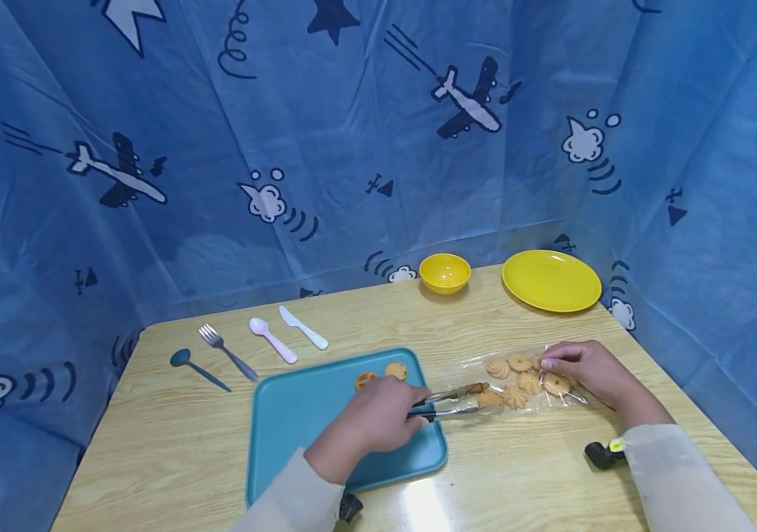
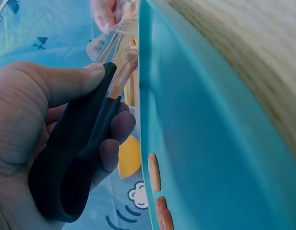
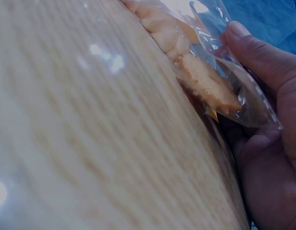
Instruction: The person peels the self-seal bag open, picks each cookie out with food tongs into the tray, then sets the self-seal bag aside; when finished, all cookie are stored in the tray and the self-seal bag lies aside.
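Note:
My left hand [image 1: 378,415] grips a pair of tongs [image 2: 66,148] by their black handles, above the right side of a teal tray [image 1: 298,421]. The tongs' tips reach into the left end of a clear plastic bag [image 3: 263,108], around or beside a cookie [image 1: 490,400]; I cannot tell whether they touch it. Several more cookies [image 1: 515,397] lie in the bag on the table. At the bag's right end, my right hand [image 1: 587,373] pinches the plastic between thumb and fingers. A round cookie [image 1: 396,371] and a pretzel-shaped one [image 1: 366,380] lie on the tray, partly behind my left hand.
Behind the bag stand a yellow bowl [image 1: 444,274] and a yellow plate [image 1: 551,281]. Left of them lie a white knife [image 1: 303,327], a pale spoon [image 1: 273,340], a grey fork [image 1: 228,352] and a dark teal spoon [image 1: 199,369]. A blue curtain [image 1: 351,162] borders the table.

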A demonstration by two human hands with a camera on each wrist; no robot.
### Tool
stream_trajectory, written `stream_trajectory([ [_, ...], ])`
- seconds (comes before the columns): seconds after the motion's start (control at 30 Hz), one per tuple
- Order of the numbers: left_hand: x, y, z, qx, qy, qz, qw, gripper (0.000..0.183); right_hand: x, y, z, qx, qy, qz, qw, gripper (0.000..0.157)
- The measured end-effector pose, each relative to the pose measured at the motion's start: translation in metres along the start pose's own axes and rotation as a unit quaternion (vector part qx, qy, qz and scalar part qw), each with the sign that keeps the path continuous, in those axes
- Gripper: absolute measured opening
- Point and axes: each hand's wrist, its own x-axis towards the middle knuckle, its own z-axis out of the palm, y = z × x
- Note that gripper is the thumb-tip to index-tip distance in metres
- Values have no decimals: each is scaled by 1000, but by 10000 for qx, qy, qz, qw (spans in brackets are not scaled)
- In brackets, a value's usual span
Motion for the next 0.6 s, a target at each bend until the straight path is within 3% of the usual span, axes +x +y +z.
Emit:
stream_trajectory([
  [0.33,-4,-9,-1,-117,133,-85,9998,47,-1,-2,0,8,8,-1,10000,32],
  [0.6,-10,-21,-3,-28,373,111,9992,45,-2,-2,0,1,2,8,10000,32],
])
